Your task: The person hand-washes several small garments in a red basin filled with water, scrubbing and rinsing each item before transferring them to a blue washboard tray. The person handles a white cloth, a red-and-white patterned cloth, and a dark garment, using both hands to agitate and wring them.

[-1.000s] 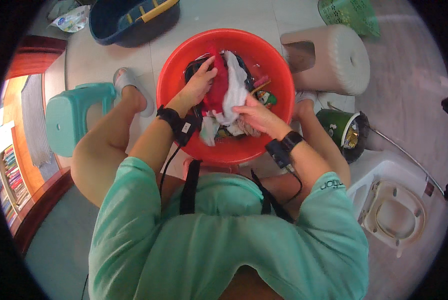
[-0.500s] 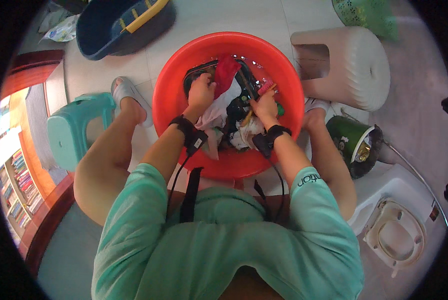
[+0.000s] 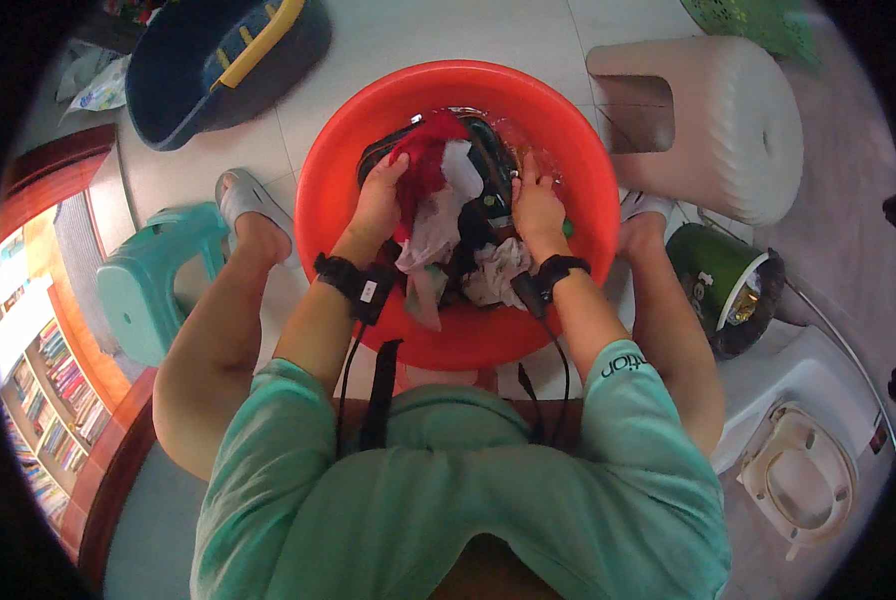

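A round red basin (image 3: pixel 323 130) holds water and a heap of wet cloths. My left hand (image 3: pixel 378 200) is closed on a dark red cloth (image 3: pixel 420 160) in the left part of the basin. Below it hang a pale pinkish cloth (image 3: pixel 434 228) and a white patch of fabric (image 3: pixel 462 170). My right hand (image 3: pixel 538 212) is at the right of the heap, fingers bent down by the edge of a black item (image 3: pixel 490 155); what is under them is blurred and hidden. A crumpled whitish cloth (image 3: pixel 498 272) lies nearest me. Dark bands circle both wrists, with cables hanging.
A teal stool (image 3: pixel 148 285) stands left and a beige stool (image 3: pixel 733 130) right. Beyond are a dark blue tub (image 3: pixel 183 80) with a yellow edge and a green basket (image 3: pixel 748 25). A green bin (image 3: pixel 713 275) and a toilet seat (image 3: pixel 803 475) are at the right.
My left hand has moved slightly left and nearer, gathering the red cloth, which now bunches wider. The pink bristled item by my right hand no longer shows, and water splashes there.
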`<action>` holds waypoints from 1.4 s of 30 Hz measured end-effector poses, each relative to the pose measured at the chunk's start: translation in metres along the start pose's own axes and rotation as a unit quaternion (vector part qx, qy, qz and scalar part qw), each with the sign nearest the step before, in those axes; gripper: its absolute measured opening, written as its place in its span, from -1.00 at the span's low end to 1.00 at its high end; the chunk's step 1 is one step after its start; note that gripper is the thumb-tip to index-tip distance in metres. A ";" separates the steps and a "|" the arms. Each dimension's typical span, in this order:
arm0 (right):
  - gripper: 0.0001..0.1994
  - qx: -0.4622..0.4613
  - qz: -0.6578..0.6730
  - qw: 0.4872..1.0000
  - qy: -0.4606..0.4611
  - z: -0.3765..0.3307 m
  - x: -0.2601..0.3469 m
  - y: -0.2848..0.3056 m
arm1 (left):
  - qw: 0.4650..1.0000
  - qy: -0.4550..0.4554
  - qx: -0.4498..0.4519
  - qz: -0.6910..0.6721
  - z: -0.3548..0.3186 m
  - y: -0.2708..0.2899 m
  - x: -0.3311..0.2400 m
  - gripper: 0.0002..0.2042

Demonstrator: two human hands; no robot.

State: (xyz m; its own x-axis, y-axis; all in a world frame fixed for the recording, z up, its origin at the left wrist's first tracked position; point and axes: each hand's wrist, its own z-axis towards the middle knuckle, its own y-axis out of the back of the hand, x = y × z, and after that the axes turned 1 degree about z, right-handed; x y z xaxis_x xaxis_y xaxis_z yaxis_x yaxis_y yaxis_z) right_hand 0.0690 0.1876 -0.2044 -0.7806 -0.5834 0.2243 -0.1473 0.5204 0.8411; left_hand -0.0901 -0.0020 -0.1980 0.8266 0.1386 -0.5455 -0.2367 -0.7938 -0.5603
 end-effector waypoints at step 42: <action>-0.45 -0.005 -0.068 0.984 0.162 -0.011 0.026 0.012 | 0.971 0.157 -0.021 0.180 -0.018 -0.005 0.000 -0.67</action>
State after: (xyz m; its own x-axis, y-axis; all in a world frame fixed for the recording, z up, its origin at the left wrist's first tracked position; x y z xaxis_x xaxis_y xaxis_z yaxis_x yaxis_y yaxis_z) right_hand 0.0535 0.1720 -0.1833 -0.5190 -0.8163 0.2536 -0.2291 0.4186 0.8788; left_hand -0.0796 -0.0088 -0.1840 0.8106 -0.3337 -0.4813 -0.5232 -0.7817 -0.3393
